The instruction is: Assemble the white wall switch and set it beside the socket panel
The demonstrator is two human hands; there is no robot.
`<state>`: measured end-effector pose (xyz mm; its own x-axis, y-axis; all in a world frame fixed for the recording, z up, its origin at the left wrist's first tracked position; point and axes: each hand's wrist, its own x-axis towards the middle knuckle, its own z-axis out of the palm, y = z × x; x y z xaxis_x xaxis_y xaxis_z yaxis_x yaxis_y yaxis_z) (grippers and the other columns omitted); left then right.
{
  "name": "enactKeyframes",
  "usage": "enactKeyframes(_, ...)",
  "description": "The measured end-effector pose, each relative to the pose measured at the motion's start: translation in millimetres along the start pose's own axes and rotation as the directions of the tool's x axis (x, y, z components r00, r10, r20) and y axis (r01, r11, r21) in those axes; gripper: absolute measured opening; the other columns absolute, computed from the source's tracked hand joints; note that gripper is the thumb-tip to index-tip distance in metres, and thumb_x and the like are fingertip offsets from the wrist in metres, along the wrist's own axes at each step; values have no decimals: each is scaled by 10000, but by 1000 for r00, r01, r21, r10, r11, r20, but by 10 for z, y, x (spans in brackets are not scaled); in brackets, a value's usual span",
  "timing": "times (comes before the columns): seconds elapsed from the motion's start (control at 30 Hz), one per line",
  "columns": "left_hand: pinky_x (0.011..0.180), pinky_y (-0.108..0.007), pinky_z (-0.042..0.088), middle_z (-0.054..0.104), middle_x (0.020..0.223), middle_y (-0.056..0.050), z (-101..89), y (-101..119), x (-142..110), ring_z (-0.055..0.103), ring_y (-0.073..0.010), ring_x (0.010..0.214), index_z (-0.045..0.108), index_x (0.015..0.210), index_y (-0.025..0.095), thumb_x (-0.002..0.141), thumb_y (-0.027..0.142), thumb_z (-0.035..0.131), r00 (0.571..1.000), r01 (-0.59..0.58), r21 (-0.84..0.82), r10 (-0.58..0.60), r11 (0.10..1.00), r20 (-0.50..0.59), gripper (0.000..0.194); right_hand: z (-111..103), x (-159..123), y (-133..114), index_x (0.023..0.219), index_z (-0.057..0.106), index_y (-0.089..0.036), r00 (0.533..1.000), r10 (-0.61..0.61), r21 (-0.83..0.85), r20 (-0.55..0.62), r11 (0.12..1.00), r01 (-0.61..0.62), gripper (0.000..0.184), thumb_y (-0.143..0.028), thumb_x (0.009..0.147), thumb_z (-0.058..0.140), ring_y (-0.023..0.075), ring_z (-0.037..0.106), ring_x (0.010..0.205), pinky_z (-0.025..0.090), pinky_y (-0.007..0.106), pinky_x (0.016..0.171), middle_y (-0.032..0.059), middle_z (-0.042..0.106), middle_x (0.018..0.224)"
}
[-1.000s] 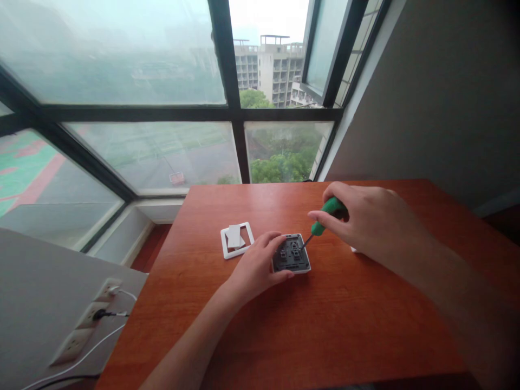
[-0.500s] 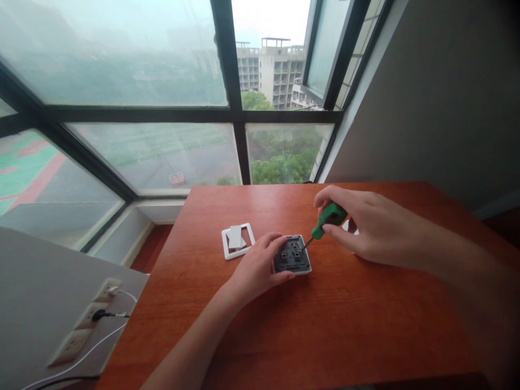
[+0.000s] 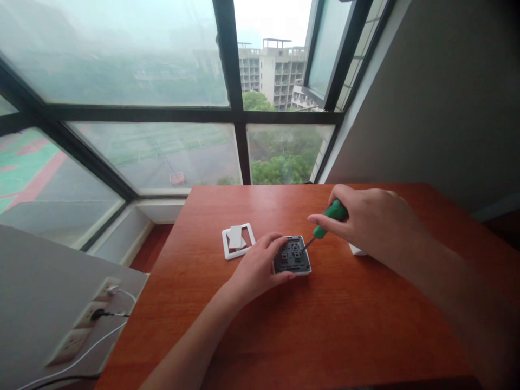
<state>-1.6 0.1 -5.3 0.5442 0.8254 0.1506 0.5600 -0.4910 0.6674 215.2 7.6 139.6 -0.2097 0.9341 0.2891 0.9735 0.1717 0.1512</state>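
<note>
While 1 green screwdriver (image 3: 335, 212) meets 1 switch (image 3: 293, 261) — 2 hands (image 3: 257, 264)

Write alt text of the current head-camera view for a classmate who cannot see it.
Left hand grips a grey switch on a table while the right hand angles a screwdriver into it. A white frame with two white plates lies to the left; windows rise behind.

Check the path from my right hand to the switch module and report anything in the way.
Nothing visible blocks it: only the green-handled screwdriver in your right hand spans the gap to the switch module. Your left hand grips the module's opposite side.
</note>
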Motion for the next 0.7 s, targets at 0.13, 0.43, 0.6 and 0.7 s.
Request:
enactKeyframes(0.13,1074,-433,410,452,1406,-105,-7,5,0,478,-297,1267,443,1366,259,710,350,794,1000,-1,0,1,1000,0,749,-25,-8,9,843,555,-210,999,-29,137,32,990,25,428,-637,835,530,225,596,598,274,293,511,48,651,679)
enactKeyframes(0.43,1055,-435,427,472,1382,-95,-9,14,8,502,-294,1238,444,1365,269,699,342,802,1000,-5,-8,5,1000,-10,760,-76,13,163,1075,558,-232,938,-326,632,114,752,185,206,-307,884,568,154,657,780,436,245,663,6,720,934)
enactKeyframes(0.6,1058,-431,426,461,1396,-95,-7,6,6,498,-293,1246,441,1371,273,699,345,802,1000,2,1,-2,1000,-1,767,-44,7,43,905,572,-218,985,-145,379,95,920,99,280,-489,844,606,201,638,632,331,261,521,24,698,717)
enactKeyframes(0.7,1064,-432,420,454,1407,-99,-6,7,5,487,-295,1259,443,1370,265,701,347,799,1000,2,9,-2,1000,-3,762,-40,-23,-42,844,548,-215,996,-65,175,56,983,54,375,-587,824,582,237,626,590,254,270,496,45,667,652)
